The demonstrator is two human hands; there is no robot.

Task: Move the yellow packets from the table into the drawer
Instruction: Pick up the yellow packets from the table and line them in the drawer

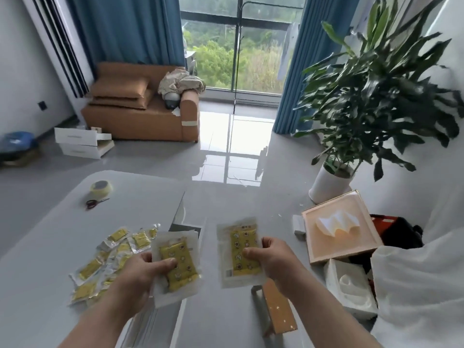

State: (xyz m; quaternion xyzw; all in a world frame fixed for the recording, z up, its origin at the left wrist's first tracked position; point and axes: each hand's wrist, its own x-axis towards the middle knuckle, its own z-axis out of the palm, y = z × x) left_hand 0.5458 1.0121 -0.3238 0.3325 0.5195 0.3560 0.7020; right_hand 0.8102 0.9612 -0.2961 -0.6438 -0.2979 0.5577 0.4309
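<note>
My left hand [140,275] grips a yellow packet in clear wrap [179,264] by its left side, held just past the right edge of the grey table [50,247]. My right hand [272,257] holds a second yellow packet [239,249] by its right side, out over the floor. A heap of several more yellow packets [110,254] lies on the table to the left of my left hand. Below my hands, part of a pulled-out white drawer [257,295] shows beside the table edge; its inside is mostly hidden.
A roll of tape [101,188] and red-handled scissors [94,202] lie at the table's far side. A wooden tray with white foam [339,227] and foam packing sit on the floor at right, by a potted plant [331,182]. A sofa [140,114] stands far back.
</note>
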